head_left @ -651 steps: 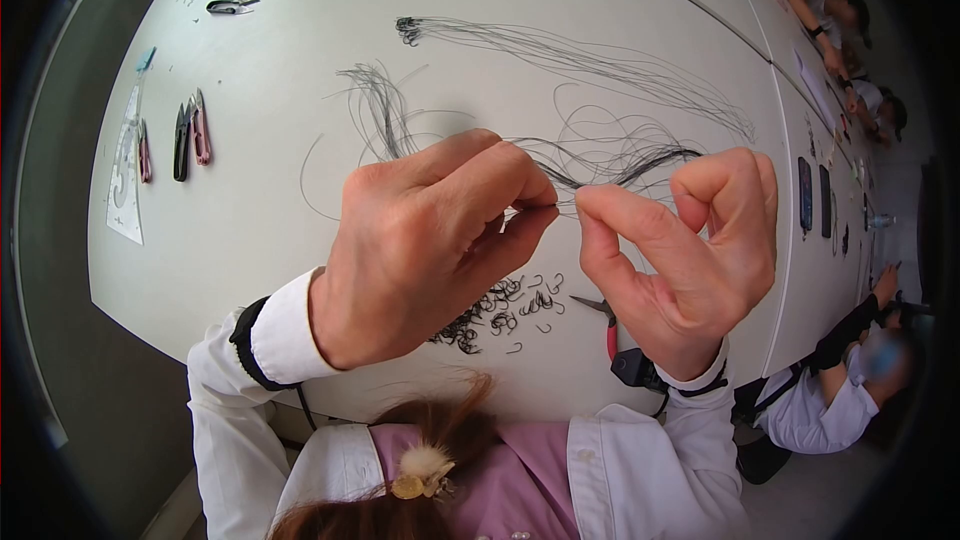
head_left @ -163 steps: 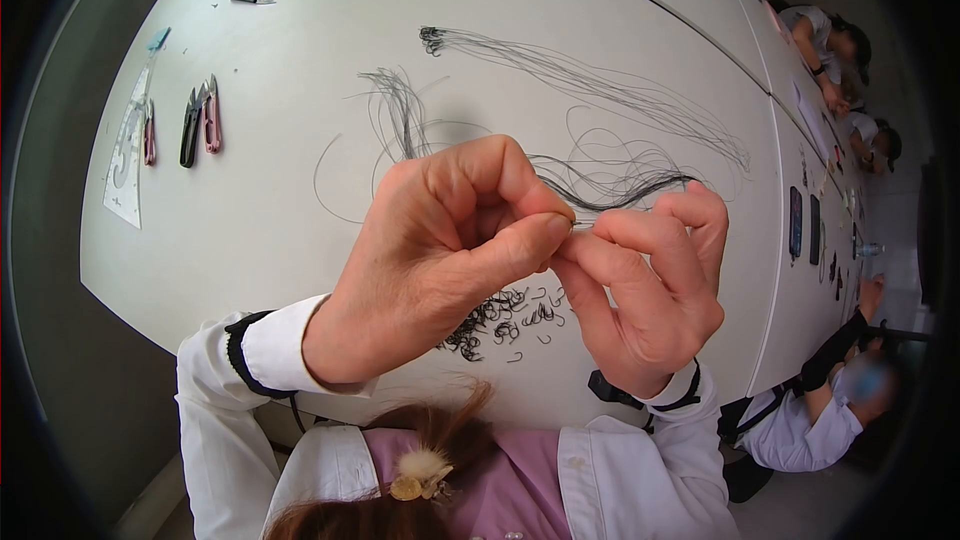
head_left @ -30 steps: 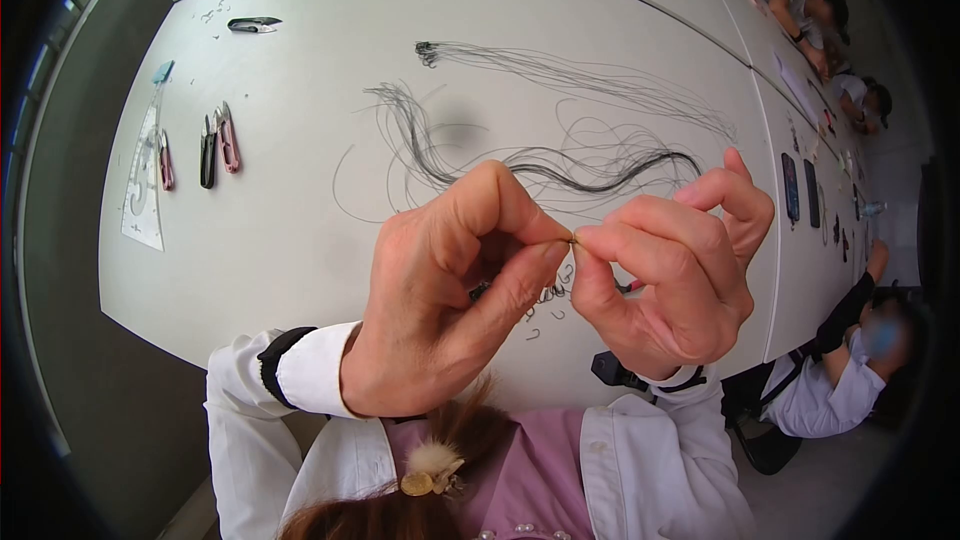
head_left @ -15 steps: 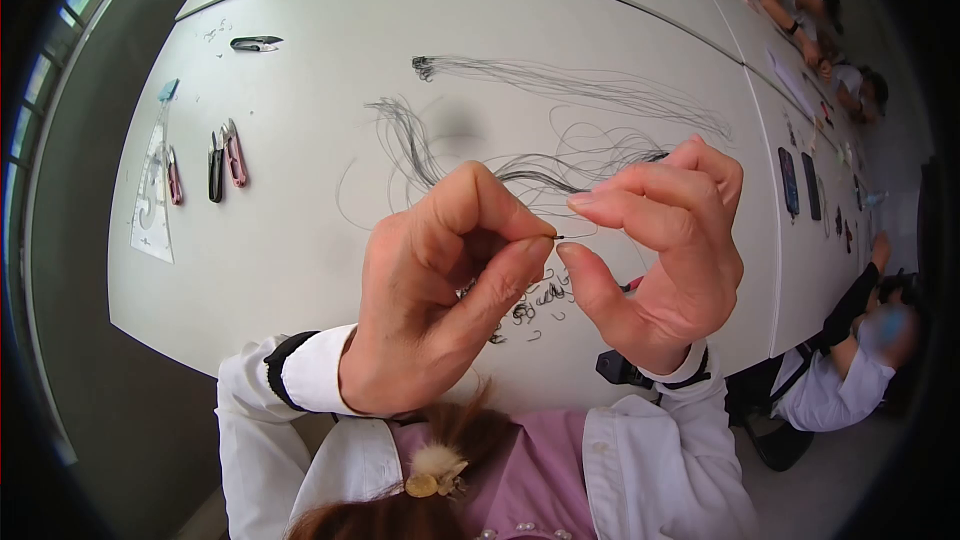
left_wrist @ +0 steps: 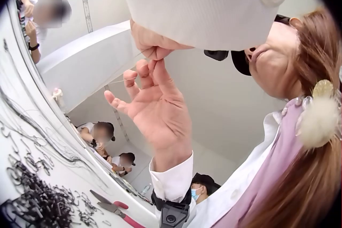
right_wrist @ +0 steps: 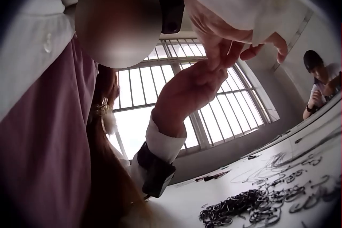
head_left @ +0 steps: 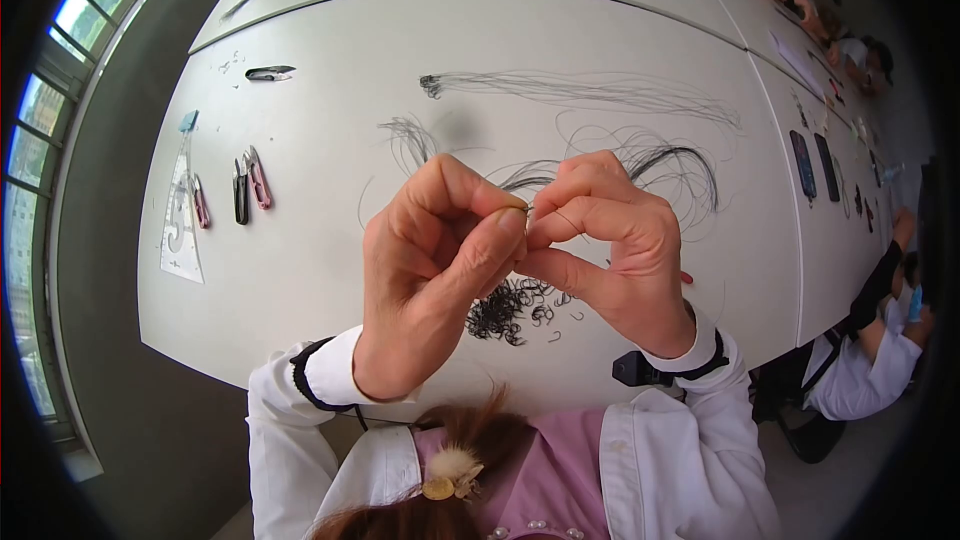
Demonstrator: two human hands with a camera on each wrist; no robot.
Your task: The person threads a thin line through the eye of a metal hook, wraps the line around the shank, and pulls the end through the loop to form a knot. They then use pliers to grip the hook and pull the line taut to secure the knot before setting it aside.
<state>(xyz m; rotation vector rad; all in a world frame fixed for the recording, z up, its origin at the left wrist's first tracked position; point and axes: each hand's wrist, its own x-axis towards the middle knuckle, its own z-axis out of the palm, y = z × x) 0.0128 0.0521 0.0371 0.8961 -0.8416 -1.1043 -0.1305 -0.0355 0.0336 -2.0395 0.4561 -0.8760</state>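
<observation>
In the head view my left hand pinches a tiny dark fishing hook between thumb and forefinger; only its tip shows, the rest is hidden by the fingers. My right hand is right against those fingertips, its thumb and fingers bent around a thin fishing line that crosses the forefinger. Seen from the left wrist, the right hand has its other fingers spread apart. Below both hands lies a heap of loose black hooks. Behind them a bundle of dark line curves across the table.
A second bundle of lines with hooks at one end lies farther back. To the left are pink snips, black snips and a clear set square. Red-handled cutters lie near the heap. Other people sit at the right.
Half a second ago the right thumb and forefinger were apart from the left fingertips; now they have come together there, with line across them. The head view has shifted, showing more window.
</observation>
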